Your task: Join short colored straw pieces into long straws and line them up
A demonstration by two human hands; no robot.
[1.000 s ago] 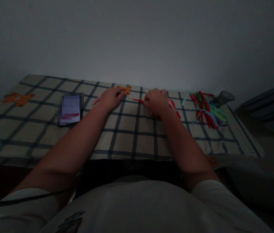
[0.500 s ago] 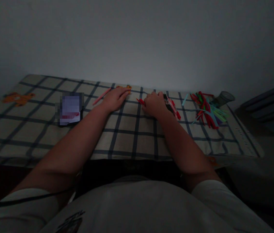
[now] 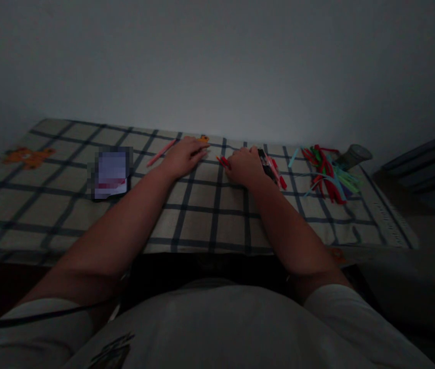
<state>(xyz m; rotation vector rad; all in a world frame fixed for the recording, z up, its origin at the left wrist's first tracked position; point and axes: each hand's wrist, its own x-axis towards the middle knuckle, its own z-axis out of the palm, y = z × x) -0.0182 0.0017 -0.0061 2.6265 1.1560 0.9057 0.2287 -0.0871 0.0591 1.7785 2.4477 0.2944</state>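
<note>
My left hand (image 3: 185,157) rests palm down toward the back of the table, fingers stretched and slightly apart, with nothing visible in them. Just left of it lies a slim pink stick (image 3: 161,152). My right hand (image 3: 244,166) is closed, its fingers curled down toward the cloth. Thin red pieces (image 3: 223,161) with pointed ends poke out at its left side. What the curled fingers hold is hidden. Against its right side lie a black item (image 3: 267,166) and several pink and red pieces (image 3: 281,179), partly covered by the hand.
A checked cloth (image 3: 198,220) covers the table, which stands against a wall. At left lies a phone-like device (image 3: 112,171) with a blurred screen. On the right are a bundle of red, green and blue strips (image 3: 327,174), a loose light-blue strip (image 3: 293,157) and a tipped clear cup (image 3: 356,155).
The fingers of my left hand have shifted slightly and spread a little. My right hand has stayed nearly in place, and the things on the table look unmoved.
</note>
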